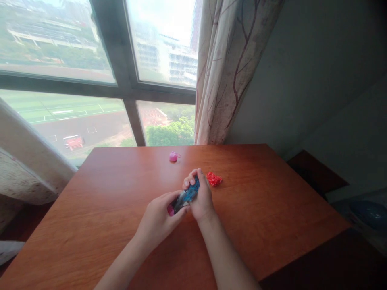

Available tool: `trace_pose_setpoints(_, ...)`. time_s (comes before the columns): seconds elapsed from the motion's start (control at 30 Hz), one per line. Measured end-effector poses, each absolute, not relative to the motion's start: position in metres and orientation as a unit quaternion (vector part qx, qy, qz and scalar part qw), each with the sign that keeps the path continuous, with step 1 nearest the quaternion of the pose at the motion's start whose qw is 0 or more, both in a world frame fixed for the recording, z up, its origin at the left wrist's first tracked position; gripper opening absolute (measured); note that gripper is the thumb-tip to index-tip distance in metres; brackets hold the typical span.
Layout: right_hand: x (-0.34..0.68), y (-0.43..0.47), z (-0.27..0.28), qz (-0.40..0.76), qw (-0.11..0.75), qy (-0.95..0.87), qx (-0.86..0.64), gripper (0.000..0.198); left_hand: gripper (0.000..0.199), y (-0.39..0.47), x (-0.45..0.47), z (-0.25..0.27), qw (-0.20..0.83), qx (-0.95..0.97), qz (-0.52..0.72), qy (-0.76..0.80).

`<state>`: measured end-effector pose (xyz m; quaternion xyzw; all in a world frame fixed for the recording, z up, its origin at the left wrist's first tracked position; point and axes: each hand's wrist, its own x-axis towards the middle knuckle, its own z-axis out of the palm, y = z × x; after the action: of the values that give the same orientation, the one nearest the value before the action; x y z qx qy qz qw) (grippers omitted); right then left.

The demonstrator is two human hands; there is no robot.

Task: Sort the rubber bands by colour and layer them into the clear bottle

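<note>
Between my two hands is a small elongated object (191, 191), blue at its upper part, dark and clear along the middle and pink at its lower left end; its kind I cannot make out. My left hand (160, 215) grips the pink end between thumb and fingers. Curled round the blue end is my right hand (203, 199), thumb pointing up. A red bundle (214, 179), which looks like coiled cord, lies on the table just right of my right hand. Farther back sits a small round pink thing (173, 157) with a thin loop.
The brown wooden table (256, 213) reaches to a framed window (130, 88) at the back. Patterned curtains (220, 80) hang at both sides of the window. A dark surface (335, 262) borders the table at the lower right.
</note>
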<state>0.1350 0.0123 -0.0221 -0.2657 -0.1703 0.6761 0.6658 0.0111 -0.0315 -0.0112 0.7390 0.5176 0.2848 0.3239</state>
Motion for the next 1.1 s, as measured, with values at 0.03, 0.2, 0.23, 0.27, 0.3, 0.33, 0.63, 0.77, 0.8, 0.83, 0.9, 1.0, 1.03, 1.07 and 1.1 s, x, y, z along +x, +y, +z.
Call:
trace_pose_setpoints(0.03,0.136,0.013,-0.022,0.676,0.667,-0.169,-0.264,0.032,0.024,-0.032,0.011,-0.011,0.328,0.74,0.281,0.516)
trace_pose_setpoints(0.2,0.142,0.014,-0.02,0.671,0.667,-0.181,-0.266,0.031,0.024,-0.032,0.009,-0.01,0.348,0.748,0.27,0.497)
trace_pose_setpoints(0.23,0.143,0.014,-0.02,0.669,0.666,-0.188,-0.271,0.031,0.024,-0.032,0.009,-0.01,0.35,0.749,0.269,0.493)
trace_pose_setpoints(0.27,0.144,0.014,-0.02,0.667,0.665,-0.195,-0.275,0.031,0.024,-0.032,0.008,-0.01,0.352,0.751,0.268,0.49)
trace_pose_setpoints(0.3,0.144,0.014,-0.019,0.664,0.665,-0.2,-0.278,0.032,0.025,-0.031,0.008,-0.009,0.352,0.752,0.269,0.488)
trace_pose_setpoints(0.33,0.144,0.013,-0.019,0.663,0.664,-0.204,-0.277,0.033,0.025,-0.031,0.008,-0.009,0.352,0.752,0.271,0.486)
trace_pose_setpoints(0.63,0.137,0.011,-0.021,0.667,0.669,-0.206,-0.255,0.027,0.023,-0.032,0.011,-0.009,0.34,0.741,0.297,0.498)
trace_pose_setpoints(0.77,0.137,0.011,-0.021,0.677,0.664,-0.191,-0.253,0.022,0.025,-0.032,0.011,-0.01,0.342,0.728,0.306,0.51)
trace_pose_setpoints(0.8,0.138,0.011,-0.021,0.684,0.66,-0.183,-0.252,0.021,0.025,-0.032,0.011,-0.01,0.344,0.726,0.305,0.511)
trace_pose_setpoints(0.83,0.139,0.012,-0.021,0.69,0.656,-0.173,-0.252,0.02,0.025,-0.032,0.011,-0.01,0.347,0.727,0.302,0.51)
trace_pose_setpoints(0.9,0.143,0.013,-0.02,0.698,0.654,-0.146,-0.252,0.017,0.025,-0.032,0.012,-0.009,0.352,0.731,0.295,0.505)
trace_pose_setpoints(1.0,0.15,0.016,-0.02,0.693,0.668,-0.112,-0.245,0.016,0.022,-0.033,0.012,-0.01,0.358,0.74,0.277,0.498)
trace_pose_setpoints(1.03,0.152,0.016,-0.02,0.692,0.672,-0.109,-0.24,0.017,0.021,-0.033,0.012,-0.01,0.36,0.743,0.269,0.497)
trace_pose_setpoints(1.07,0.154,0.017,-0.02,0.693,0.673,-0.11,-0.235,0.019,0.02,-0.034,0.012,-0.01,0.36,0.745,0.262,0.497)
trace_pose_setpoints(1.1,0.155,0.017,-0.02,0.695,0.671,-0.115,-0.23,0.02,0.019,-0.034,0.011,-0.01,0.361,0.747,0.256,0.496)
